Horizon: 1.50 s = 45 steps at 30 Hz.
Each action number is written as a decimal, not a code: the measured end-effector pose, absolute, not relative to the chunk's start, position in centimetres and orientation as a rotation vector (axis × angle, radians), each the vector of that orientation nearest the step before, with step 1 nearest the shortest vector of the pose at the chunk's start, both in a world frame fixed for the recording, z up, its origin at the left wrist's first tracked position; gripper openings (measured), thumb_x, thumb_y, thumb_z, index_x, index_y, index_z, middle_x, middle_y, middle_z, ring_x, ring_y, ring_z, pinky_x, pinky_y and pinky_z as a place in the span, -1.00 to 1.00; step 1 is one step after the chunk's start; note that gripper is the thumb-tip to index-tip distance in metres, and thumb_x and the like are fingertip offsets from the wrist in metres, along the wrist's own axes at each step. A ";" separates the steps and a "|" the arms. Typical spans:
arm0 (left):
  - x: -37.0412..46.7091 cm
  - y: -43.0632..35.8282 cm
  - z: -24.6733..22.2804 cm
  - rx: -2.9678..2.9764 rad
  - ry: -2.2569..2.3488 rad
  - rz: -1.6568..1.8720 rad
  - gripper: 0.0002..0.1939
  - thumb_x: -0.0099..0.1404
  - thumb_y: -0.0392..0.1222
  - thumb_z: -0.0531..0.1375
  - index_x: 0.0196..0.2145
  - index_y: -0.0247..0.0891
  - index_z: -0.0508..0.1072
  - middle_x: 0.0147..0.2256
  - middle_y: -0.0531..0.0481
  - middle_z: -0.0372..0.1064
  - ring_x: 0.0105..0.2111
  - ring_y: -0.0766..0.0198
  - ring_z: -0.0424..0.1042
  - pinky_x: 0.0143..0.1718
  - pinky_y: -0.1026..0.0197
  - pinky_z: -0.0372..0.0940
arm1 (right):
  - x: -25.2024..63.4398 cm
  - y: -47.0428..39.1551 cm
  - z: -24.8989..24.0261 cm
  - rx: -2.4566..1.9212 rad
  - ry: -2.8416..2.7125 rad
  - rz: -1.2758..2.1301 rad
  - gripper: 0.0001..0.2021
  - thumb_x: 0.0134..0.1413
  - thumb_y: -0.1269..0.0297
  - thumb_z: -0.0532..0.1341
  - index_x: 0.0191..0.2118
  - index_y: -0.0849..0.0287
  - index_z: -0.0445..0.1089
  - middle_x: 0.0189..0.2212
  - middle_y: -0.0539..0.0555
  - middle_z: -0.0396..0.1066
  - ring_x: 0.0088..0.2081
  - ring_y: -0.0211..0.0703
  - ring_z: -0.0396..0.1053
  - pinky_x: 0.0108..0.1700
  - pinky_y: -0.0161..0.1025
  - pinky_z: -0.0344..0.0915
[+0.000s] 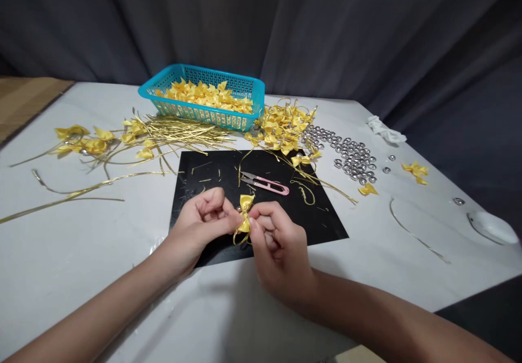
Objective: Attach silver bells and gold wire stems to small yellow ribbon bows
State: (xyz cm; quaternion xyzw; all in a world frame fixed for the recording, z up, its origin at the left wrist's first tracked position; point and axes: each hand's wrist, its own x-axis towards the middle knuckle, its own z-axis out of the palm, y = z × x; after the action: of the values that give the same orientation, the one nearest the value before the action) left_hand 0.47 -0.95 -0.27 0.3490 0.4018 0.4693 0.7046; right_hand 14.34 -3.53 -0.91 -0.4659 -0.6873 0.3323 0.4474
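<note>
A yellow ribbon bow [246, 204] with a looped gold cord [240, 240] is pinched between both of my hands, above the front of a black mat [322, 216]. My left hand [207, 216] grips its left side between thumb and finger. From the right, my right hand [281, 243] pinches it, fingers curled. A small shiny bead shows by the left fingertips; what fastens it is hidden. Just beyond the bow, pink thread snips [271, 187] lie on the mat among gold cord scraps.
A blue basket [256, 94] of yellow bows stands at the back. Before it lie gold cords [183, 133], with corded bows [285, 124] to its right. Silver beads [354, 159] spread rightward. A white cloth [385, 129] and a white computer mouse [492, 227] lie far right.
</note>
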 end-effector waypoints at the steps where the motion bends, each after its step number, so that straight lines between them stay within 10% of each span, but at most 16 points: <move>1: 0.5 -1.0 -0.3 0.779 0.889 1.047 -0.57 0.00 -0.45 0.25 -0.62 -0.24 -0.01 -0.64 0.20 0.33 -0.61 0.51 0.23 -0.54 0.47 0.15 | 14.3 -3.5 -0.9 -1.155 -1.696 0.828 -0.90 0.07 0.51 0.05 -0.33 0.16 0.15 -0.70 -0.22 -0.06 -0.71 -0.47 -0.13 -0.64 -0.44 -0.15; 25: 0.1 -0.7 -0.4 0.888 0.964 1.081 -0.61 0.00 -0.42 0.28 -0.62 -0.27 0.06 -0.60 0.16 0.39 -0.60 0.53 0.27 -0.53 0.49 0.20 | 14.5 -3.0 -1.4 -1.133 -1.677 0.899 -0.92 0.15 0.45 0.00 -0.28 0.14 0.16 -0.53 -0.07 0.34 -0.54 -0.39 0.32 -0.50 -0.46 0.19; 45: 0.2 -0.9 0.1 1.004 1.067 1.128 -0.63 -0.05 -0.38 0.31 -0.63 -0.25 0.11 -0.56 0.11 0.41 -0.58 0.45 0.32 -0.51 0.41 0.24 | 14.6 -2.7 -1.3 -1.138 -1.674 0.954 -0.93 0.14 0.43 0.01 -0.27 0.14 0.15 -0.53 -0.07 0.30 -0.56 -0.39 0.27 -0.52 -0.46 0.18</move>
State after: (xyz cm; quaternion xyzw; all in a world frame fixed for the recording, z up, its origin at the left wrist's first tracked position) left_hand 0.23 -0.94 0.14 0.4337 0.4607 0.4869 0.6021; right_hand 14.64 -2.75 -1.31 -0.4576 -0.6729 0.3836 0.4367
